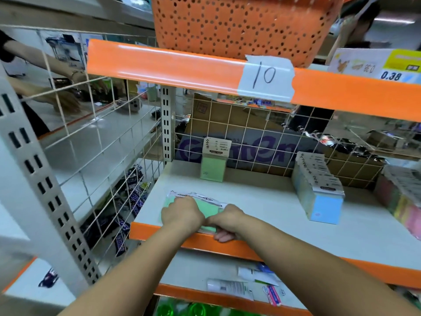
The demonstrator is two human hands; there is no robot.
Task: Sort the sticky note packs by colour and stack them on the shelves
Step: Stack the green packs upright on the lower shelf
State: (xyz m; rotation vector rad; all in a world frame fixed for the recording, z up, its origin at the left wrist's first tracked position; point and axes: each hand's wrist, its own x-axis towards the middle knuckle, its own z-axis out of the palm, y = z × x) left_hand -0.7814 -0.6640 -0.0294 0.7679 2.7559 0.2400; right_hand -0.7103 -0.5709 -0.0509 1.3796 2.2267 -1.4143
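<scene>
Several green sticky note packs (208,207) lie flat at the front left of the white shelf (262,197). My left hand (182,213) lies on top of them with fingers curled over the packs. My right hand (224,221) grips their near edge at the shelf's orange lip, fingers curled underneath. One green pack (213,168) stands upright against the wire back. A row of blue packs (319,188) stands on edge at the right. Pink and yellow packs (401,201) sit at the far right edge.
An orange shelf rail (159,65) with a taped label "10" (266,76) hangs overhead, an orange perforated basket (239,21) on it. Wire mesh (250,133) backs the shelf. Another person's arm (41,65) reaches behind the left mesh. Tubes (230,287) lie on the lower shelf.
</scene>
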